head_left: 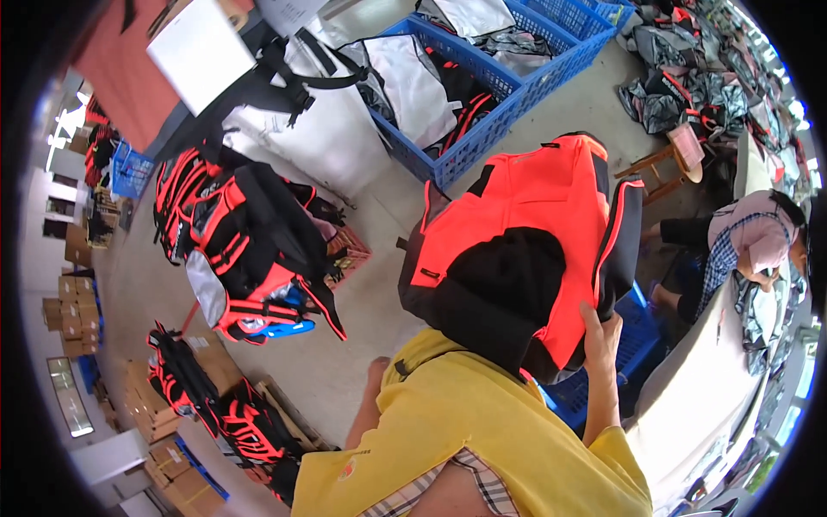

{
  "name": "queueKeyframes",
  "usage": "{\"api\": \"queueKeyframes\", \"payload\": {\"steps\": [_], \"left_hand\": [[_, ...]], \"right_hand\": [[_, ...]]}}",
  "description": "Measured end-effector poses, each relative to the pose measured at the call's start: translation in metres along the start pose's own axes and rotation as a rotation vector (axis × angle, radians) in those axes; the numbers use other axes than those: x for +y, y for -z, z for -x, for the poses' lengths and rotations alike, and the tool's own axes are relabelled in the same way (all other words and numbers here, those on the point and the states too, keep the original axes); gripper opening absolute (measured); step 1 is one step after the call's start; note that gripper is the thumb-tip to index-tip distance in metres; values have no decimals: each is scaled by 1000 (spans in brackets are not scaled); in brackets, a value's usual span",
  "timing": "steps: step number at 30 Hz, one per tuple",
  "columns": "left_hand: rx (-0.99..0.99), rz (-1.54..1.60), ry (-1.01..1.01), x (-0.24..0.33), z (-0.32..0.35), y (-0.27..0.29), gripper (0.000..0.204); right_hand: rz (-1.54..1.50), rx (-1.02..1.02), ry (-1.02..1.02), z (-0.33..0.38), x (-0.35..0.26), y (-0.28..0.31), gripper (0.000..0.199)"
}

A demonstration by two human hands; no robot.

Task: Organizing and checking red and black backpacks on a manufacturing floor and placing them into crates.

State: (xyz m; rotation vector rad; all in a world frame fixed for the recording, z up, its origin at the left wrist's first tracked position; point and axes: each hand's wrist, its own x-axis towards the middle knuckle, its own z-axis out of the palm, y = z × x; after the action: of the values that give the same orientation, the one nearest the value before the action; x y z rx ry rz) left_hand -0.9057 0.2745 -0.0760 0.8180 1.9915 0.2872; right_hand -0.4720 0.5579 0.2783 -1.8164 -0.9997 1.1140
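Right hand [600, 332] raised at the lower right edge of an orange and black fabric backpack [525, 258], fingers curled over its black side panel, grip clamped on the fabric. Backpack held up in the air in front of the chest, above a yellow shirt [482, 431], orange panel facing the camera, black lower part hanging down toward the lap. Left hand hidden behind the backpack; cannot tell whether its grip is together or apart.

Below and to the right of the held backpack, a low blue plastic crate [633, 345], partly covered by the backpack and the right forearm. Farther up, a large blue plastic basket [508, 95] on the concrete floor [362, 327], filled with white and black fabric pieces. Left of centre, a pile of finished red and black backpacks [241, 241] leaning against a white sack [319, 138]. Lower left, more red and black backpacks [215, 405] on the floor beside brown cardboard boxes [164, 431]. At the right rim, another person in a pink head covering [762, 233] bent over a pale tabletop [706, 388], well apart from the held backpack. Small wooden stool [672, 159] near that person, grey and black fabric pieces [689, 86] heaped beyond it.
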Motion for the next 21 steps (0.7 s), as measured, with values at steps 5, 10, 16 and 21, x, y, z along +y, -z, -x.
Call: {"api": "queueKeyframes", "payload": {"steps": [5, 10, 16, 21], "left_hand": [[-65, -27, 109, 78, -52, 38, 42], [-77, -412, 184, 122, -141, 84, 43], [27, -416, 55, 316, -296, 115, 46], [335, -105, -253, 495, -405, 129, 40]], "right_hand": [[185, 54, -20, -87, -29, -30, 41], [278, 72, -169, -206, -39, -37, 41], [384, 150, -259, -316, -96, -22, 47], [229, 161, -171, -375, -108, -10, 52]]}}
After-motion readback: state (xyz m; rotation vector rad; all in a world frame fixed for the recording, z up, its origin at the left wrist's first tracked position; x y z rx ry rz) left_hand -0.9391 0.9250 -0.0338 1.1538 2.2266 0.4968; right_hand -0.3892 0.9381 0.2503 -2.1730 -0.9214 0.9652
